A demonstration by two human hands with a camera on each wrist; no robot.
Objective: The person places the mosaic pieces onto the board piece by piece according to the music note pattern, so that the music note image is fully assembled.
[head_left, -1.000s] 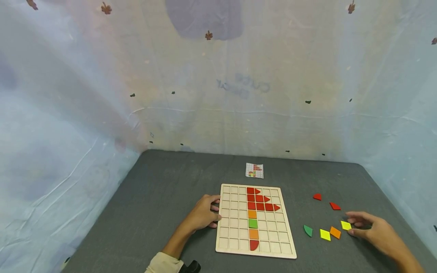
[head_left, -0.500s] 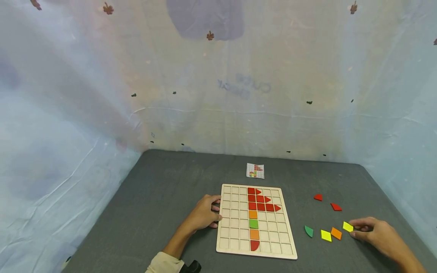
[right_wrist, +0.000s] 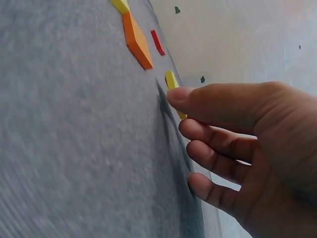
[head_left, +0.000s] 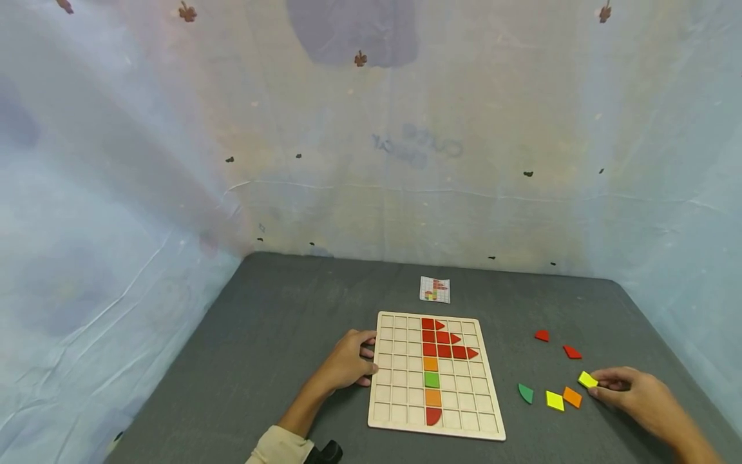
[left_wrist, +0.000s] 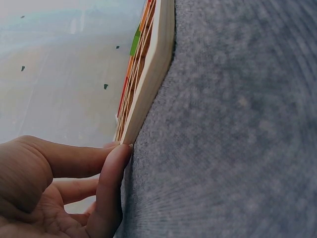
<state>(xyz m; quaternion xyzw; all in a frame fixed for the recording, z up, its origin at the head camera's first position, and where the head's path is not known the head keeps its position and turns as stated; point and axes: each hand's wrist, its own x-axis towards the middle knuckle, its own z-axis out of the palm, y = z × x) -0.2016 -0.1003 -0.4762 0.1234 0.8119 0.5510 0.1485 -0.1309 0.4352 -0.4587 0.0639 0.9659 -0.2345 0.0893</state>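
Note:
The wooden grid board lies on the dark table, with red, orange and green tiles in its cells. My left hand holds its left edge; in the left wrist view, thumb and finger meet at the pale board rim. Off to the board's right, my right hand pinches a yellow diamond tile between thumb and forefinger. The right wrist view has this yellow tile tilted, partly hidden by the thumb. Close to that hand lie an orange diamond tile and another yellow tile.
A green rounded tile lies nearest the board's right edge. Two red rounded tiles, one farther back and one nearer, lie beyond the yellow ones. A small printed pattern card sits behind the board. Hanging sheeting encloses the table.
My right forefinger and thumb have come together on the yellow tile, which has turned slightly. The left hand stays at the board's edge, and the tiles on the board are unchanged.

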